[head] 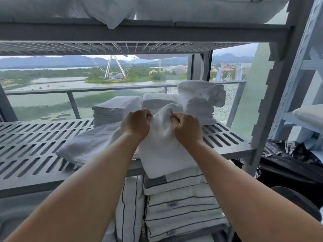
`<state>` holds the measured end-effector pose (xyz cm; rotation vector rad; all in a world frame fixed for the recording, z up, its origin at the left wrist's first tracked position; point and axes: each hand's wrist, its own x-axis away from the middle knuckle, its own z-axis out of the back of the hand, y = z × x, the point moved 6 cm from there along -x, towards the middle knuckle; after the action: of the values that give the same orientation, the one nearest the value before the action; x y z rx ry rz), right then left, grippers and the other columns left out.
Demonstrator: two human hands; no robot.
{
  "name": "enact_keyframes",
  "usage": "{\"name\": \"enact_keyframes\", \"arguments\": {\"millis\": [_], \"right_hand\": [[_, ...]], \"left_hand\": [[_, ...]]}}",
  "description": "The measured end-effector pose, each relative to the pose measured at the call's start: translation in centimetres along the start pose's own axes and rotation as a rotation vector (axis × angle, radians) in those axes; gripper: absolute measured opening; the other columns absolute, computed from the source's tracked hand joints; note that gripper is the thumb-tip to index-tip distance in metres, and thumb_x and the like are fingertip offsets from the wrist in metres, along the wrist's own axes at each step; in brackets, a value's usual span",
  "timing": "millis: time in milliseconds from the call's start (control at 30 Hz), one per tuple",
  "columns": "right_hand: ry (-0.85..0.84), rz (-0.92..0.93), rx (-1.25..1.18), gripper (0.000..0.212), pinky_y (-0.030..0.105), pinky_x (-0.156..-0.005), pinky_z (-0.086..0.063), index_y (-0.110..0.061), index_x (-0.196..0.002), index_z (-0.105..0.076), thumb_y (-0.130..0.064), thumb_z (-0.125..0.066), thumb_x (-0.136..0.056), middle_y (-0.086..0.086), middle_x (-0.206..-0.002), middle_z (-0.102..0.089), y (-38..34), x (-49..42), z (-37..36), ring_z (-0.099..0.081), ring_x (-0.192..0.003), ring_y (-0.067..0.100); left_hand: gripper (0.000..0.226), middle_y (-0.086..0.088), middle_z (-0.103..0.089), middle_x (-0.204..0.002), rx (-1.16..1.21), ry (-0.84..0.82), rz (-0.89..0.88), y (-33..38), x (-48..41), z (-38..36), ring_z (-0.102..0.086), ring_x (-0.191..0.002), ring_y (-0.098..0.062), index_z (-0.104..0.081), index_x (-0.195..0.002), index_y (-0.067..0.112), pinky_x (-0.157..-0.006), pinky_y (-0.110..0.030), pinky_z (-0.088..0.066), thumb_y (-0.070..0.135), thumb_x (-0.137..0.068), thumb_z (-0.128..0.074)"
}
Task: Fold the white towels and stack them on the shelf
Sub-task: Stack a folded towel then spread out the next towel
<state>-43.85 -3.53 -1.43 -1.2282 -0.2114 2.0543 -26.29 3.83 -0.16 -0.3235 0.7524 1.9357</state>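
Left hand (135, 124) and right hand (187, 129) each pinch the top edge of a white terry towel (162, 147) draped over the front of the grey slotted plastic shelf (40, 145), folded white towel stacks (115, 111) behind.

I'm looking into what I take for a hotel linen store, high up in a building. A grey slotted shelf (43, 137) fills my view, with stacks of folded white towels (115, 110) toward its back right corner, pillows (108, 9) on the tier above and dark-striped folded linens (181, 206) below. A second rack (300, 70) stands at right. The window (43, 102) behind overlooks a Ferris wheel (113, 69) and water.
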Motion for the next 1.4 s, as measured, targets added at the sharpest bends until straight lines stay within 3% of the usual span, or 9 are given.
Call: {"name": "enact_keyframes", "arguments": {"millis": [100, 167, 233, 367, 500, 600, 933, 1233, 1400], "right_hand": [[-0.026, -0.006, 0.009, 0.027, 0.033, -0.061, -0.043, -0.014, -0.078, -0.069, -0.029, -0.053, -0.095, 0.005, -0.077, -0.071, 0.4, 0.1, -0.8, -0.062, -0.073, 0.027], [-0.034, -0.03, 0.011, 0.03, 0.031, -0.057, -0.034, -0.015, -0.065, -0.055, -0.026, -0.053, -0.094, 0.005, -0.069, -0.067, 0.6, 0.0, -1.4, -0.059, -0.067, 0.027], [-0.047, -0.052, 0.006, 0.03, 0.03, -0.058, -0.032, -0.018, -0.064, -0.05, -0.024, -0.054, -0.093, 0.006, -0.068, -0.066, 1.0, -0.1, -2.0, -0.056, -0.065, 0.026], [-0.113, -0.098, 0.028, 0.022, 0.032, -0.059, -0.036, -0.014, -0.072, -0.061, -0.022, -0.054, -0.092, 0.008, -0.079, -0.071, 2.2, 0.0, -3.6, -0.062, -0.075, 0.03], [-0.204, -0.15, 0.059, 0.021, 0.036, -0.073, -0.047, -0.013, -0.091, -0.073, -0.02, -0.053, -0.092, 0.014, -0.095, -0.073, 4.0, 0.6, -5.5, -0.064, -0.093, 0.038], [-0.212, -0.185, 0.045, 0.025, 0.036, -0.078, -0.047, -0.015, -0.102, -0.074, -0.018, -0.051, -0.092, 0.015, -0.102, -0.073, 5.0, 1.0, -5.8, -0.063, -0.099, 0.038], [-0.203, -0.22, 0.036, 0.022, 0.033, -0.082, -0.049, -0.018, -0.105, -0.072, -0.025, -0.056, -0.091, 0.011, -0.105, -0.074, 4.2, 0.7, -4.3, -0.064, -0.104, 0.032], [-0.148, -0.213, 0.074, 0.021, 0.035, -0.083, -0.051, -0.016, -0.107, -0.068, -0.024, -0.054, -0.094, 0.005, -0.106, -0.071, 4.6, 1.0, -1.5, -0.064, -0.101, 0.025], [-0.092, -0.206, 0.08, 0.022, 0.032, -0.083, -0.046, -0.016, -0.112, -0.064, -0.022, -0.055, -0.093, 0.007, -0.11, -0.067, 6.0, -0.5, -0.2, -0.062, -0.103, 0.024]], "left_hand": [[0.023, -0.001, -0.072, -0.101, -0.025, 0.008, 0.003, -0.4, 0.0, -0.7, -0.063, -0.094, -0.029, -0.068, -0.102, 0.033, -0.066, -0.031, -0.041, 0.033, -0.098, -0.045], [0.023, -0.001, -0.072, -0.099, -0.047, 0.019, -0.005, -0.5, -0.1, -1.2, -0.064, -0.092, -0.029, -0.069, -0.101, 0.034, -0.064, -0.03, -0.037, 0.033, -0.098, -0.046], [0.024, -0.002, -0.072, -0.098, -0.069, 0.015, -0.021, -0.5, -0.2, -1.9, -0.064, -0.091, -0.03, -0.069, -0.101, 0.034, -0.065, -0.03, -0.037, 0.032, -0.098, -0.046], [0.022, -0.004, -0.071, -0.102, -0.161, -0.047, -0.07, -0.7, -0.3, -3.8, -0.064, -0.093, -0.032, -0.069, -0.1, 0.037, -0.069, -0.031, -0.039, 0.031, -0.096, -0.048], [0.023, 0.002, -0.068, -0.112, -0.312, -0.158, -0.144, -0.6, 0.0, -6.1, -0.058, -0.112, -0.025, -0.069, -0.104, 0.037, -0.088, -0.033, -0.036, 0.03, -0.096, -0.049], [0.021, 0.003, -0.071, -0.108, -0.342, -0.196, -0.151, -0.7, 0.0, -6.8, -0.058, -0.11, -0.024, -0.068, -0.102, 0.035, -0.099, -0.033, -0.033, 0.028, -0.095, -0.049], [0.023, -0.001, -0.069, -0.107, -0.324, -0.144, -0.193, 0.2, 0.3, -5.3, -0.059, -0.109, -0.026, -0.071, -0.106, 0.031, -0.091, -0.034, -0.04, 0.036, -0.094, -0.051], [0.029, -0.003, -0.071, -0.104, -0.216, -0.101, -0.239, 2.9, 0.6, -5.6, -0.065, -0.096, -0.027, -0.065, -0.105, 0.026, -0.073, -0.033, -0.041, 0.045, -0.097, -0.045], [0.035, -0.002, -0.067, -0.115, -0.14, -0.078, -0.239, 4.9, -0.5, -5.8, -0.065, -0.102, -0.027, -0.061, -0.116, 0.025, -0.079, -0.036, -0.046, 0.049, -0.098, -0.042]]}}
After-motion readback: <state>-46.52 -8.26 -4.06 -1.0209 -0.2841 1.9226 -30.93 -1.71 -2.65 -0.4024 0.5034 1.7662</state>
